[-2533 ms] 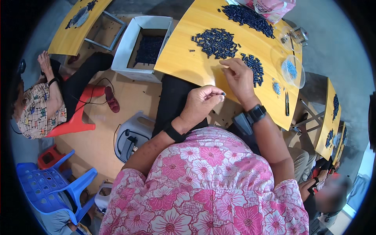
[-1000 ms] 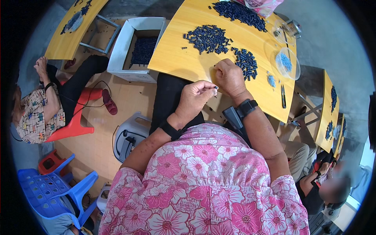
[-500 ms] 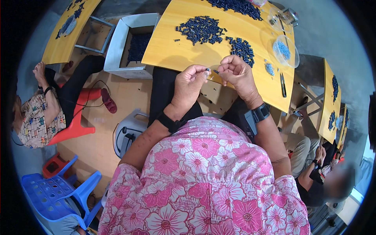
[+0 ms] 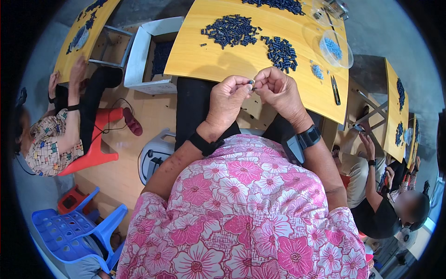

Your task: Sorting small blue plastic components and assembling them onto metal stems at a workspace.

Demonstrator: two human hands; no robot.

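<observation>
My left hand (image 4: 224,103) pinches a small dark cylindrical piece (image 4: 251,82) between thumb and forefinger, just beyond the front edge of the yellow table. My right hand (image 4: 282,95) is close against it, its thumb and fingertips closed on another tiny dark piece (image 4: 254,89). The fingertips of both hands nearly touch, and they partly cover the two pieces. On the tabletop beyond lie a large pile of short dark cylinders (image 4: 231,31) and a smaller pile (image 4: 281,53) of the same kind.
Small blue pieces (image 4: 317,71) lie right of the piles, near a clear bowl (image 4: 349,60) and dark-handled snips (image 4: 335,91). A white carton (image 4: 139,53) stands left of the table (image 4: 195,60). A grey stool (image 4: 147,160), blue chair (image 4: 60,232) and seated people are around me.
My hands have come together, bringing the two small pieces next to each other. The person at left has raised both arms toward their table; a person at right has lifted a hand.
</observation>
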